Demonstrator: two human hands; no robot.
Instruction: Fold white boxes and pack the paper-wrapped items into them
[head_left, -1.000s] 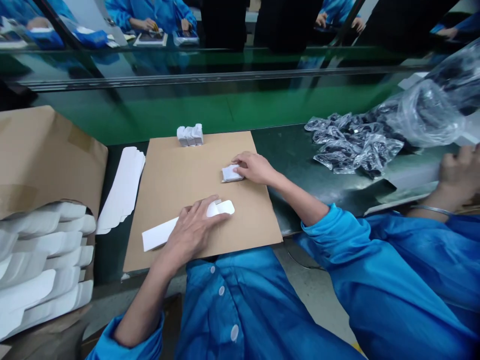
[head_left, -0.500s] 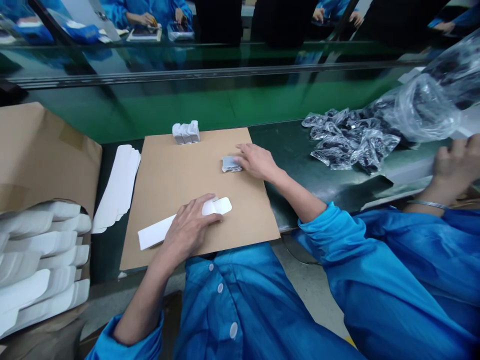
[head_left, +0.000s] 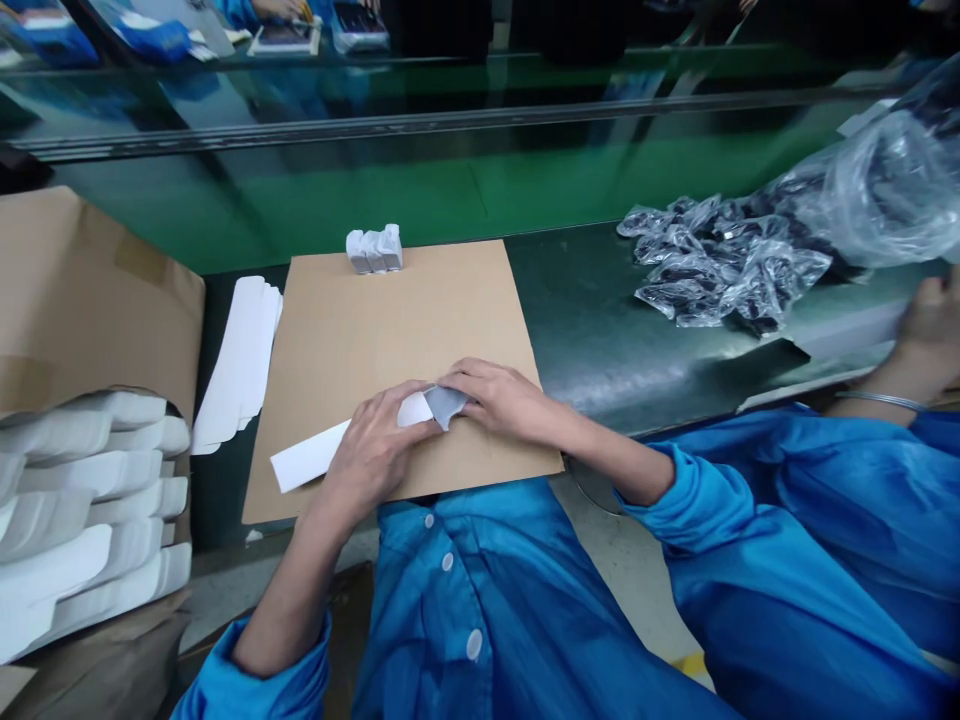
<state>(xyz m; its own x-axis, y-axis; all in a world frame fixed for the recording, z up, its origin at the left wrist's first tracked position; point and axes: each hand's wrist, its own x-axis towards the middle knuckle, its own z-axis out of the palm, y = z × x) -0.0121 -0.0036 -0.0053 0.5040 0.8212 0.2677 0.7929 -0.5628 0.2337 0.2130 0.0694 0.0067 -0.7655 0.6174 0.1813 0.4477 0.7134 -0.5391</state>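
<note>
A flat white card blank lies on a brown cardboard sheet in front of me. My left hand presses down on the blank's right end, fingers curled over it. My right hand pinches a small grey-white folded piece and holds it against the rounded end of the blank, beside my left fingers. Three small folded white boxes stand at the sheet's far edge.
A stack of white blanks lies left of the sheet, and a carton with more blanks stands at far left. Clear plastic bags of dark parts lie at right. A neighbour's hand is at the right edge. A green conveyor runs behind.
My right hand picked up the small folded piece from the middle of the sheet and brought it back toward me to the end of the blank. My left hand stayed on the blank.
</note>
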